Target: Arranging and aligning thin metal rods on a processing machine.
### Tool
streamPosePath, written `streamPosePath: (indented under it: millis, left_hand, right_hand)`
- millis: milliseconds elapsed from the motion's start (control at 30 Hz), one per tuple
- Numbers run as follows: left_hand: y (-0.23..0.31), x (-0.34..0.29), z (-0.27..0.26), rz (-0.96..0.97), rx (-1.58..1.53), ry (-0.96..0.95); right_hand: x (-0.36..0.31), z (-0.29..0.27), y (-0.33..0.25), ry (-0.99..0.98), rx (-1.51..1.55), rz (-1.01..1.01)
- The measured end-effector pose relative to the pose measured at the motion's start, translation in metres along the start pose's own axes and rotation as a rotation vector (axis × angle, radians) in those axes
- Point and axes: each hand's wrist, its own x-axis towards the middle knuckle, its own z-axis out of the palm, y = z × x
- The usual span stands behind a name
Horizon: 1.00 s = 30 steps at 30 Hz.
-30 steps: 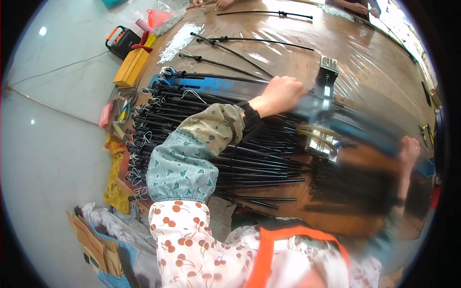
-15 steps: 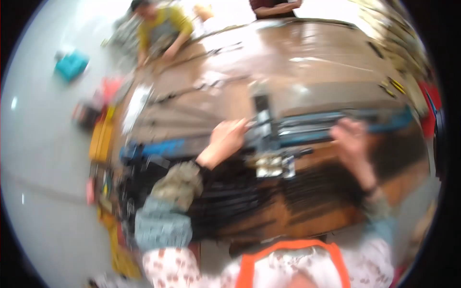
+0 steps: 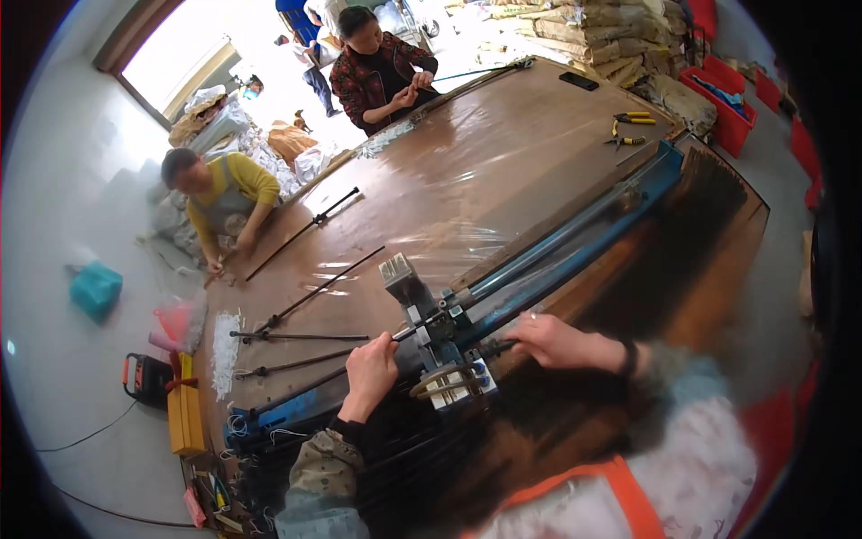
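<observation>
A long blue rail jig [image 3: 575, 260] runs slantwise across the brown table, with a metal clamping fixture [image 3: 435, 332] at its middle. My left hand [image 3: 371, 370] is closed round a thin black rod [image 3: 409, 333] just left of the fixture, and the rod leads into it. On the fixture's other side my right hand [image 3: 549, 341] has its fingers bent round a short dark handle [image 3: 496, 348]; its fingertips are partly hidden. Below the fixture sits a pale valve block [image 3: 453, 386] with curved hoses. Many black rods [image 3: 377, 458] lie in a dark bundle under my left forearm.
Several black rods with fittings [image 3: 314, 296] lie across the table [image 3: 503, 198]. Yellow-handled pliers [image 3: 633, 119] and a black phone [image 3: 578, 82] rest at the far right. Two people work along the far and left edges. A yellow box [image 3: 185, 418] stands by the left edge.
The view has swung, and the picture has turned from blurred to sharper. My right hand has come left from above the rail to the handle at the fixture. My left hand stays beside the fixture.
</observation>
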Motion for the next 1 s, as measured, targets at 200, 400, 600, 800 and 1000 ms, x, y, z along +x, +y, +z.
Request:
streamPosePath:
  millis: [200,400,600,800,1000]
  left_hand:
    - [0.002,-0.004,0.016,0.223,0.030,0.141]
    - [-0.109,0.001,0.006,0.454,0.191,0.289]
    - [-0.119,-0.031,-0.032,0.012,0.598,0.210]
    - [-0.020,-0.148,-0.018,-0.006,0.055,-0.132]
    - [0.013,-0.159,-0.011,0.094,-0.074,-0.101]
  right_hand:
    - [-0.010,0.006,0.003,-0.033,0.234,0.304]
    - [-0.064,0.008,-0.053,-0.552,-0.304,0.009]
    - [-0.027,0.015,-0.033,-0.108,-0.125,0.066]
    - [-0.021,0.033,-0.029,-0.147,-0.052,0.235]
    - [-0.018,0.029,-0.039,-0.212,-0.083,0.180]
